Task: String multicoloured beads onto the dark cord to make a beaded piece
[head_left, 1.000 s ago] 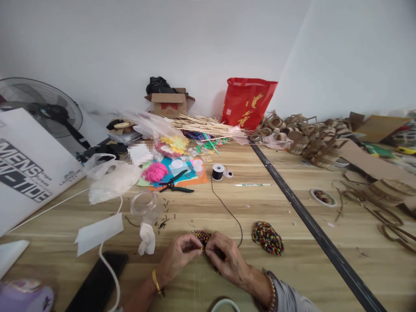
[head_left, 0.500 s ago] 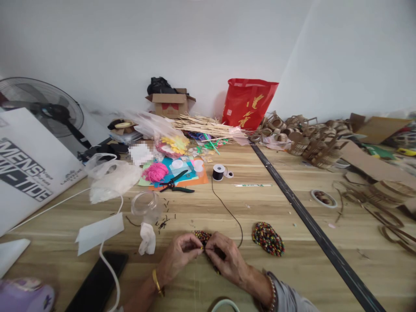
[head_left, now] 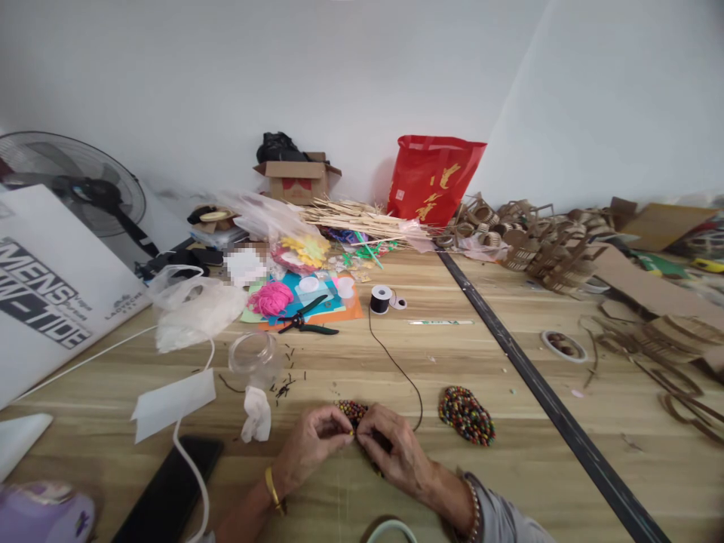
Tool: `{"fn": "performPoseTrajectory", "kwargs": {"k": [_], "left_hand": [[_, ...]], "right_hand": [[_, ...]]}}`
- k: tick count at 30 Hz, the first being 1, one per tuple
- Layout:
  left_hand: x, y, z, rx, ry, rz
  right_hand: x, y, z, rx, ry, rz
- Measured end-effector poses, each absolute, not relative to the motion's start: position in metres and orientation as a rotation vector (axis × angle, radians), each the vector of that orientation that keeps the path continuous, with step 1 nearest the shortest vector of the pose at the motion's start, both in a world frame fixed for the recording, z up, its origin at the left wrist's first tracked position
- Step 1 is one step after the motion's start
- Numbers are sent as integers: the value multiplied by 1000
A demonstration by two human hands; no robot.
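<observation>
My left hand (head_left: 314, 445) is closed in a pinch, with a tiny yellow bead at its thumb and fingertips. Facing it, almost touching, my right hand (head_left: 399, 445) pinches a thin dark cord. Behind the fingertips lies a bunch of multicoloured beads (head_left: 351, 411), partly covered by my hands. From a spool of black cord (head_left: 379, 300), a loose length (head_left: 400, 367) curves over the table and passes behind my right hand. To the right rests a coiled string of beads (head_left: 467, 416) in red, yellow, green and black.
Green-handled pliers (head_left: 308, 320) lie on coloured sheets beside pink yarn (head_left: 271, 299). A clear jar (head_left: 254, 358), crumpled tissue (head_left: 256, 415) and black phone (head_left: 170, 490) are at left. A pale green ring-shaped rim (head_left: 391, 530) shows at the front edge. Small woven baskets (head_left: 557, 260) crowd the back right.
</observation>
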State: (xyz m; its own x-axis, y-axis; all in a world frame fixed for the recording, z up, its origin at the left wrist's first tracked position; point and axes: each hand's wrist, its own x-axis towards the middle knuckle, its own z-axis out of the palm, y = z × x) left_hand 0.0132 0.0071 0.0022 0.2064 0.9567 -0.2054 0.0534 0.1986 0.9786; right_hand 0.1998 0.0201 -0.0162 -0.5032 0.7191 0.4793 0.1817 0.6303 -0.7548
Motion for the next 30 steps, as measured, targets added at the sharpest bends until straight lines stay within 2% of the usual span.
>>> {"fn": "performPoseTrajectory", "kwargs": {"k": [30], "left_hand": [[15,6,4,1184,1140,870]], "right_hand": [[201,18,-24,-720,-2005,896]]}}
